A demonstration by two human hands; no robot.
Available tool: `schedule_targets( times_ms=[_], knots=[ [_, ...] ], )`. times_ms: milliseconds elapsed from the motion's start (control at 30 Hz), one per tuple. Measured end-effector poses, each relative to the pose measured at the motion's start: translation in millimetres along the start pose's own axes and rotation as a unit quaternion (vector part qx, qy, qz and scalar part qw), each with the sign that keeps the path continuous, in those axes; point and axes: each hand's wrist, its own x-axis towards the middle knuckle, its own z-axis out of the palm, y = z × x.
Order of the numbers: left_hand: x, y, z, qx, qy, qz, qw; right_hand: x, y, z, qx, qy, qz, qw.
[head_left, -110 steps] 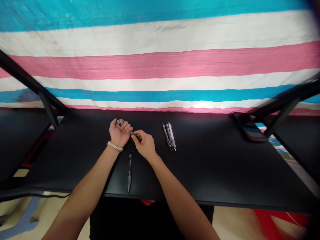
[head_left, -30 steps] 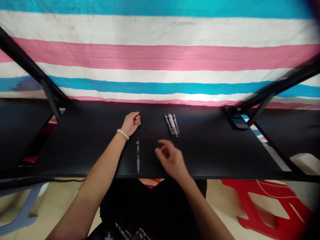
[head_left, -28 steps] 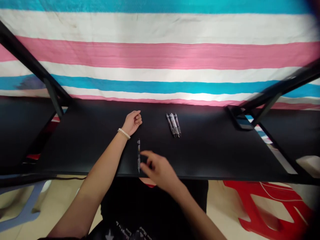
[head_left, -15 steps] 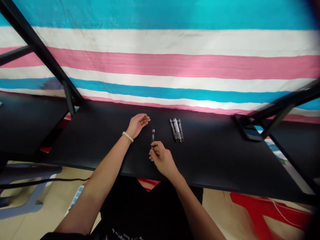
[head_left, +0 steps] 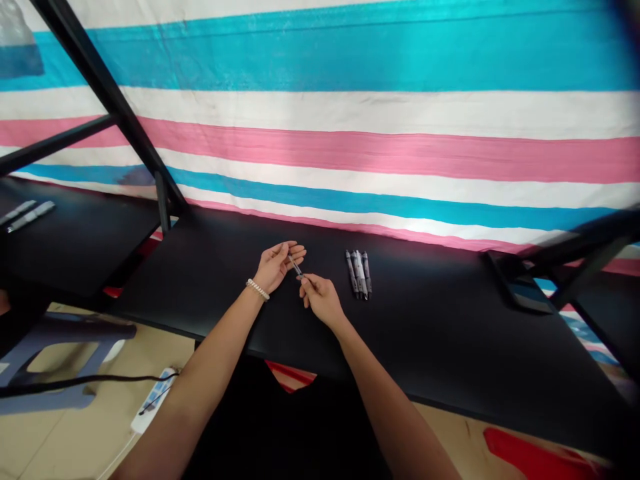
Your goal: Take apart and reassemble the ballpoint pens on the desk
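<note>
A slim pen (head_left: 296, 266) slants between my two hands, just above the black table (head_left: 425, 320). My right hand (head_left: 321, 297) pinches its lower end between thumb and fingers. My left hand (head_left: 275, 265), with a pale beaded bracelet at the wrist, is at the pen's upper end, thumb against it and the other fingers stretched out, palm up. To the right of my hands, several pens (head_left: 359, 274) lie side by side on the table, some dark and one whiter.
A phone-like dark object (head_left: 520, 283) lies at the table's right, beside a black frame. On the left table are two white pens (head_left: 31, 217). A power strip (head_left: 155, 400) is on the floor, near a grey-blue stool (head_left: 65, 347). Striped cloth hangs behind.
My right hand has raised the pen from the table and tilted it toward my left hand, whose thumb now meets its upper end. The view has shifted slightly left and up.
</note>
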Motion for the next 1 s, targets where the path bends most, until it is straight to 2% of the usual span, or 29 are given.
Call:
schedule_targets(
  times_ms=[133, 267, 333, 400, 533, 667, 800, 933, 1000],
  knots=[
    [-1.6, -2.3, 2.7, 0.022, 0.006, -0.01, 1.0, -6.7, 3.0, 3.5, -0.05, 0.067, -0.027, 0.996],
    [-2.5, -9.4, 7.3, 0.04, 0.05, 0.024, 0.998, -9.5, 5.5, 4.6, -0.155, 0.171, -0.123, 0.965],
    [-2.0, -13.0, 8.6, 0.038, 0.068, 0.037, 0.996, -9.3, 6.2, 5.2, -0.147, 0.223, -0.159, 0.95],
    [-0.6, -15.2, 8.5, 0.022, 0.084, 0.046, 0.995, -8.4, 6.6, 6.4, -0.106, 0.246, -0.16, 0.95],
    [2.9, -14.8, 5.6, -0.01, 0.118, 0.06, 0.991, -5.9, 8.1, 8.1, -0.017, 0.226, -0.088, 0.97],
    [4.4, -12.1, 3.8, -0.024, 0.133, 0.056, 0.989, -3.7, 8.7, 7.1, -0.021, 0.238, -0.139, 0.961],
    [4.9, -10.8, 3.2, -0.03, 0.137, 0.058, 0.988, -2.9, 9.0, 6.1, 0.023, 0.231, -0.107, 0.967],
    [5.7, -9.6, 2.5, -0.041, 0.134, 0.064, 0.988, -3.0, 9.5, 5.2, -0.013, 0.234, -0.154, 0.96],
    [6.1, -8.7, 2.2, -0.043, 0.137, 0.063, 0.988, -2.9, 9.6, 4.7, 0.013, 0.224, -0.121, 0.967]
  ],
)
